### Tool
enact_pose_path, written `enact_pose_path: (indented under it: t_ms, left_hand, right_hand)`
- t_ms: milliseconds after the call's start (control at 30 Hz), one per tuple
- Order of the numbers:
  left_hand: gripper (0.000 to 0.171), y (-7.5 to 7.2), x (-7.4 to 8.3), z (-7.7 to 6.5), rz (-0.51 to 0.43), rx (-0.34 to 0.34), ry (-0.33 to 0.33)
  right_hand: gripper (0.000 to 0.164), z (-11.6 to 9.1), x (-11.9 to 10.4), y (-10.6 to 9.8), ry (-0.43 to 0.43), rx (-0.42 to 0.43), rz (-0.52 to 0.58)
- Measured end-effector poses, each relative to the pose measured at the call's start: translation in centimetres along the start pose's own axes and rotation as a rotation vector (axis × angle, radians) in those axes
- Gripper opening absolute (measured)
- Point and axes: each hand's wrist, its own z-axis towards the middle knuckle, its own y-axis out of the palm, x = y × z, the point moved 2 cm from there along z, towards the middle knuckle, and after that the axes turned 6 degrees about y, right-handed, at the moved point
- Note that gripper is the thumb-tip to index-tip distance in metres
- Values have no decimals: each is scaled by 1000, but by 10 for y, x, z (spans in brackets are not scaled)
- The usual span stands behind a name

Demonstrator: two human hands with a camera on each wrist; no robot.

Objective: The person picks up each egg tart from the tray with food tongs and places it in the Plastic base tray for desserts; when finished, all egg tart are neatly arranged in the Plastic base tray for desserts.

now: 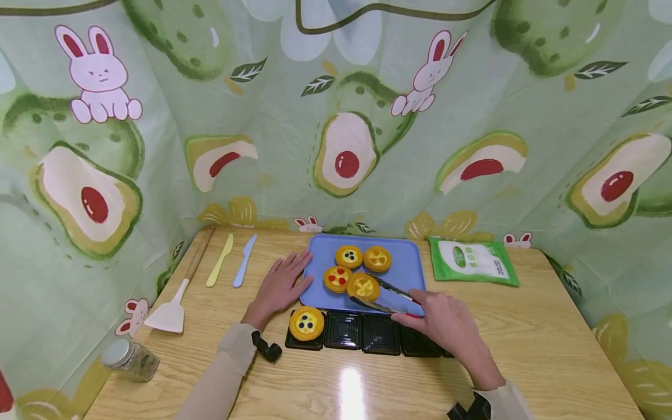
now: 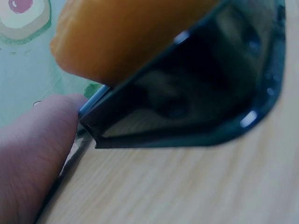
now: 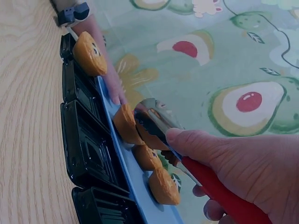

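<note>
My right hand [image 1: 446, 321] grips red-handled metal tongs [image 3: 217, 189] over the blue tray [image 1: 404, 256]. Between the tong tips is an egg tart with a pale yellow, piece-like topping [image 1: 363, 287]. Close around it on the tray lie a tart with red dots [image 1: 337, 279], a blueberry-dotted tart [image 1: 349, 256] and another yellow-topped tart [image 1: 377, 259]. Fingers extended, my left hand [image 1: 280, 286] rests at the tray's left edge. Nearer me, a second blueberry-dotted tart [image 1: 307, 324] sits in the leftmost black plastic box [image 1: 290, 343].
Several black boxes [image 1: 381, 334] line the tray's front edge. A green-and-white packet [image 1: 472, 261] lies to the right. On the left are a blue knife [image 1: 245, 261], a yellow knife [image 1: 220, 261], a wooden-handled spatula [image 1: 168, 315] and a spice jar [image 1: 131, 360]. A patterned curtain [image 1: 294, 175] hangs behind.
</note>
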Motion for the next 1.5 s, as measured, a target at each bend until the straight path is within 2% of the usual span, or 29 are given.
enact_pose_path:
  t_ms: [367,600,800,900,1100,1500]
  left_hand:
    - [69,0,-2,0,6,-2,4]
    - [68,1,-3,0,4,3,9]
    - [68,1,-3,0,7,2,7]
    - [68,1,-3,0,7,6,12]
    - [67,3,-2,0,2,5,24]
    - [67,1,-2,-1,7,-9,-2]
  right_hand:
    - [54,-2,-8,-5,-65,-33,64]
    - [55,-3,-12,-7,-77,-76,74]
    - [49,-4,-16,-6,-124,-95,77]
    - [46,-5,-17,-3,-142,-96,77]
    - [56,-14,-18,6,-138,-119,112]
    - [47,-22,-25,14,-162,-119,66]
